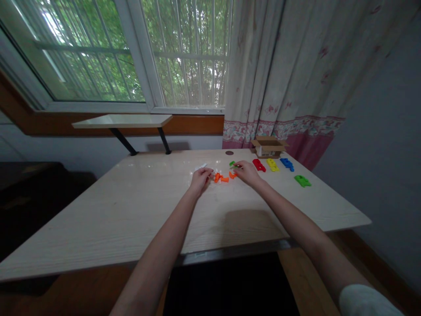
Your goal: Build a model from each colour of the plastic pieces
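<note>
My left hand [200, 180] is over the pale tabletop with its fingertips pinched together; what they hold, if anything, is too small to make out. Several small orange pieces [224, 179] lie just to its right, with white bits among them and some white pieces [201, 166] behind the hand. My right hand [247, 173] has its thumb and fingers bent inward and closed. By its fingertips are a small green piece [232, 163] and another orange piece [232, 175]; I cannot make out what is between the fingers.
Right of my right hand lie a red piece [259, 165], a yellow piece [272, 165], a blue piece [287, 164] and a larger green piece [302, 181]. Behind them is an open cardboard box [269, 147]. A raised white shelf [131, 120] stands at the back left.
</note>
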{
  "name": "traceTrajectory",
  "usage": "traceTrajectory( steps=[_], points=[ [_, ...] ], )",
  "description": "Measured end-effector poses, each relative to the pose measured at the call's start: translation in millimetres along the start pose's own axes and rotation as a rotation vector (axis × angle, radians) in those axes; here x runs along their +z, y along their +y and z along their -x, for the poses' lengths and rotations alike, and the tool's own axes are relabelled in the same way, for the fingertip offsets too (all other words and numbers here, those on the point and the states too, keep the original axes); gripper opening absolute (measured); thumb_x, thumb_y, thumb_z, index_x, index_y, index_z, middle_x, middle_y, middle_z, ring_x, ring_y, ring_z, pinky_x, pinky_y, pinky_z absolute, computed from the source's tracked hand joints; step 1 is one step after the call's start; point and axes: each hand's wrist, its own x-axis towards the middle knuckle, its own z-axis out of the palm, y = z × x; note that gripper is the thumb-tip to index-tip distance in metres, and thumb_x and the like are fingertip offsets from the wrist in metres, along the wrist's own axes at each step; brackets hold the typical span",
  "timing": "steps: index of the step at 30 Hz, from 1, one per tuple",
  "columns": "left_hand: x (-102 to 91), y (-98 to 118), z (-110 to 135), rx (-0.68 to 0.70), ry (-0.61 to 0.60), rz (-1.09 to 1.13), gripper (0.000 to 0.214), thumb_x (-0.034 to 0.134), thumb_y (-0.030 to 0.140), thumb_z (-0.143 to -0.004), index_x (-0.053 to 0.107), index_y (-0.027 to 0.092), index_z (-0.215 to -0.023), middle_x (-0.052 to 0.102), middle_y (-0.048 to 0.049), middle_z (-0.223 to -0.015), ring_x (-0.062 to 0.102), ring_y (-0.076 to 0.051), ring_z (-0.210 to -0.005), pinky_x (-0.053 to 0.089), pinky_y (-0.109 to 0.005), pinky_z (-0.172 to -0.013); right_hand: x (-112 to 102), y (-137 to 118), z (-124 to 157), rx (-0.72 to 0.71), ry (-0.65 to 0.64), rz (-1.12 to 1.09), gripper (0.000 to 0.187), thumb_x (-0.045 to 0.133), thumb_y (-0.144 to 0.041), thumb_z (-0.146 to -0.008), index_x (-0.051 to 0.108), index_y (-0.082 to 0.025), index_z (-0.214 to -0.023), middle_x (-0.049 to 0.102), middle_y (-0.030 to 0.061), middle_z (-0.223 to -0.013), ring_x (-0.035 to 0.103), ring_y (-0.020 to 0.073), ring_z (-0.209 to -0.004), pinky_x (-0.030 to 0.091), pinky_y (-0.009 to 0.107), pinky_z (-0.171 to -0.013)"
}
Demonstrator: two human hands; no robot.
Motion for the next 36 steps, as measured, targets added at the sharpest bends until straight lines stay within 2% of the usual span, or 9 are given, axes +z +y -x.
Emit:
traceTrajectory(
  steps=[3, 6, 10, 14, 17, 20, 25, 31, 36],
  points=[
    [3.4, 4.1, 2.2, 0.001, 0.002, 0.022, 0.034, 0.075, 0.041, -0.051, 0.064, 0.012, -0.065, 0.053, 0.0019, -0.048, 0.035, -0.004, -0.038, 0.02, -0.019, -0.04, 6.5, -17.8, 1.7, -0.055, 0.104, -0.175, 0.019, 0.061, -0.021, -0.074, 0.069, -0.019, -0.091, 0.068, 0.007, -0.093, 0.061, 0.017, -0.08, 0.047, 0.03, -0.076],
    [5.7, 6.5, 3.7, 0.021, -0.026, 0.057, 0.039, 0.078, 0.042, -0.048, 0.065, 0.012, -0.068, 0.055, 0.0015, -0.051, 0.038, -0.004, -0.04, 0.022, -0.019, -0.041, 13.6, -36.5, 2.6, 0.02, 0.138, -0.473, 0.016, 0.066, -0.026, -0.07, 0.068, -0.019, -0.084, 0.069, 0.0053, -0.086, 0.061, 0.0151, -0.073, 0.048, 0.03, -0.071],
    [6.9, 6.9, 5.3, 0.055, -0.073, 0.106, 0.045, 0.079, 0.041, -0.049, 0.067, 0.013, -0.083, 0.063, -0.0017, -0.064, 0.041, -0.004, -0.043, 0.025, -0.019, -0.042, 20.1, -52.9, 3.9, 0.23, 0.005, -1.011, 0.029, 0.073, -0.036, -0.063, 0.067, -0.018, -0.085, 0.068, 0.0028, -0.073, 0.061, 0.0123, -0.064, 0.049, 0.027, -0.064],
    [8.4, 8.3, 7.8, 0.075, -0.137, 0.139, 0.048, 0.079, 0.04, -0.05, 0.068, 0.013, -0.089, 0.061, -0.0003, -0.06, 0.041, -0.004, -0.044, 0.026, -0.019, -0.043, 24.5, -56.5, 6.9, 0.356, -0.073, -1.291, 0.033, 0.075, -0.038, -0.061, 0.066, -0.018, -0.085, 0.068, 0.001, -0.069, 0.06, 0.0089, -0.059, 0.049, 0.021, -0.058],
    [9.8, 10.2, 9.4, 0.069, -0.162, 0.138, 0.048, 0.08, 0.038, -0.049, 0.068, 0.011, -0.087, 0.059, 0.0006, -0.056, 0.04, -0.004, -0.043, 0.025, -0.019, -0.043, 27.3, -56.0, 8.7, 0.371, -0.09, -1.325, 0.033, 0.076, -0.038, -0.062, 0.067, -0.018, -0.085, 0.069, 0.0018, -0.073, 0.061, 0.0084, -0.06, 0.049, 0.02, -0.057],
    [10.9, 11.1, 9.7, 0.048, -0.152, 0.132, 0.05, 0.081, 0.035, -0.045, 0.067, 0.011, -0.086, 0.059, 0.0011, -0.054, 0.041, -0.005, -0.043, 0.024, -0.02, -0.042, 29.0, -56.3, 9.0, 0.343, -0.076, -1.256, 0.034, 0.076, -0.04, -0.06, 0.067, -0.018, -0.084, 0.068, 0.0014, -0.07, 0.061, 0.0088, -0.059, 0.049, 0.02, -0.057],
    [12.2, 10.7, 9.3, 0.021, -0.16, 0.153, 0.047, 0.082, 0.034, -0.043, 0.067, 0.011, -0.081, 0.059, 0.0008, -0.053, 0.042, -0.005, -0.043, 0.025, -0.02, -0.042, 27.3, -58.9, 9.9, 0.246, -0.03, -1.151, 0.035, 0.073, -0.043, -0.062, 0.068, -0.019, -0.087, 0.066, 0.0003, -0.068, 0.058, 0.0092, -0.058, 0.049, 0.023, -0.058],
    [10.4, 7.4, 5.4, 0.028, -0.122, 0.166, 0.05, 0.083, 0.035, -0.041, 0.067, 0.012, -0.082, 0.059, 0.0006, -0.055, 0.043, -0.005, -0.044, 0.026, -0.019, -0.042, 25.0, -60.4, 12.4, 0.105, 0.057, -1.029, 0.037, 0.076, -0.033, -0.059, 0.067, -0.021, -0.092, 0.064, -0.0005, -0.077, 0.057, 0.0089, -0.061, 0.047, 0.024, -0.062],
    [6.1, 4.4, 0.8, 0.043, -0.149, 0.164, 0.047, 0.081, 0.038, -0.047, 0.068, 0.012, -0.085, 0.06, -0.0005, -0.058, 0.042, -0.004, -0.043, 0.026, -0.019, -0.042, 27.6, -57.8, 12.2, 0.076, 0.074, -0.951, 0.03, 0.072, -0.035, -0.063, 0.067, -0.02, -0.089, 0.064, 0.001, -0.072, 0.055, 0.011, -0.058, 0.045, 0.025, -0.057]
  ],
)
